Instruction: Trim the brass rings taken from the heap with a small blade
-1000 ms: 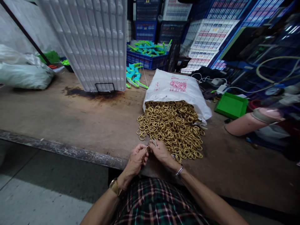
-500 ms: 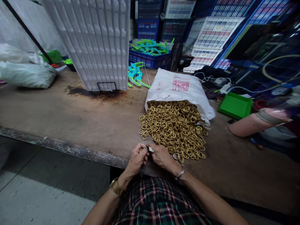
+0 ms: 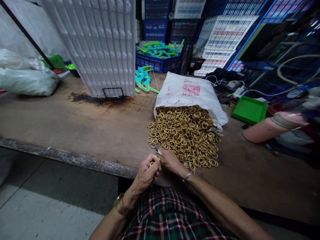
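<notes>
My left hand (image 3: 149,168) is closed in a pinch at the table's front edge, with a gold ring (image 3: 151,164) showing between its fingers. Close beside it, my right hand (image 3: 170,160) is closed on a small knife-like tool (image 3: 159,152), whose pale, flat part points up and left. My right fingers partly hide the tool, so its exact kind is unclear. Just beyond the hands, a heap of gold rings (image 3: 187,136) spills from the open mouth of a white sack (image 3: 175,85) with red print.
A tall stack of translucent trays (image 3: 100,50) stands at the back left. Behind the sack is a blue crate (image 3: 157,63) of turquoise and green parts. On the right are a green tray (image 3: 250,110) and a pink bottle (image 3: 272,128). The wooden table (image 3: 50,123) ends in a worn front edge.
My hands have drawn slightly apart. The right hand and its tool have moved up and away, while the left has turned and shows the ring more clearly. The view has shifted slightly.
</notes>
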